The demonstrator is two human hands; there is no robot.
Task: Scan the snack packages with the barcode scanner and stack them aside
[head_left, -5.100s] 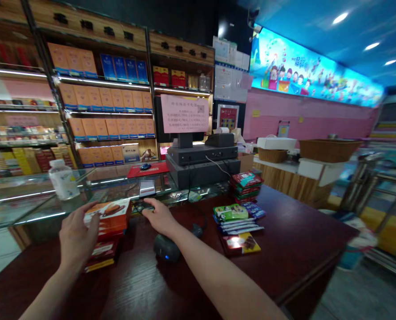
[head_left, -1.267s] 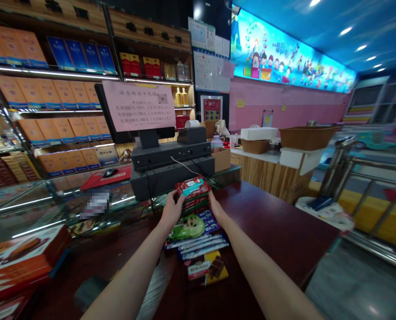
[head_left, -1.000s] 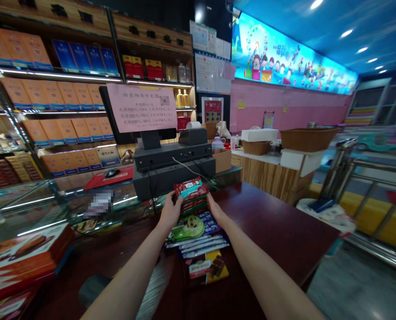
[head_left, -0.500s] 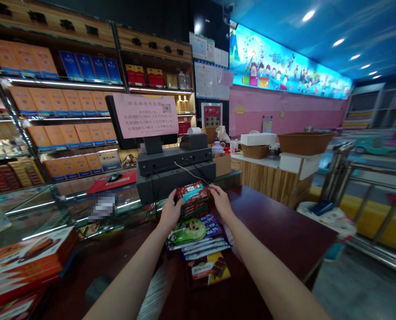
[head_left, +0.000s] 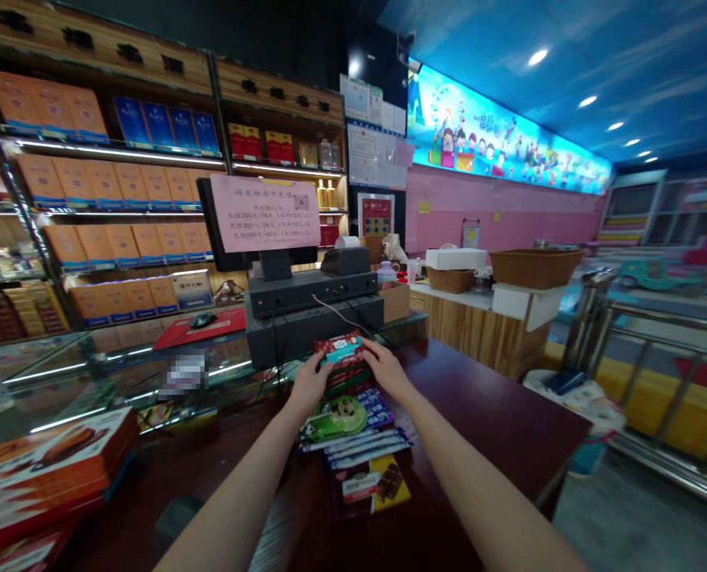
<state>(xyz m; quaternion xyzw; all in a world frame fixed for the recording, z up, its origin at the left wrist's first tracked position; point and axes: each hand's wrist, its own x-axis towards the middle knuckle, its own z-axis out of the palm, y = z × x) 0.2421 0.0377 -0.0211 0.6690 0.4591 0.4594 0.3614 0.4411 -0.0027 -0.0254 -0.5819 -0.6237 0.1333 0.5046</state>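
A stack of red snack packets, the top one with a teal label, lies at the far end of the row of goods. My left hand grips its left side, thumb over the near edge. On the right side, the bent fingers of my right hand press against the same stack. Just nearer lie a green panda packet and a purple packet. Several thin blue-and-white packets overlap below them. Closest to me is a brown and yellow chocolate packet.
Orange biscuit boxes are stacked at the left on the dark red table. Behind the packets stands a black cash register with hanging cables. A lined bin is beyond the table's right edge.
My right hand has moved left and closed in on the red packets. The top packet has shifted slightly to the left. My view has turned a little.
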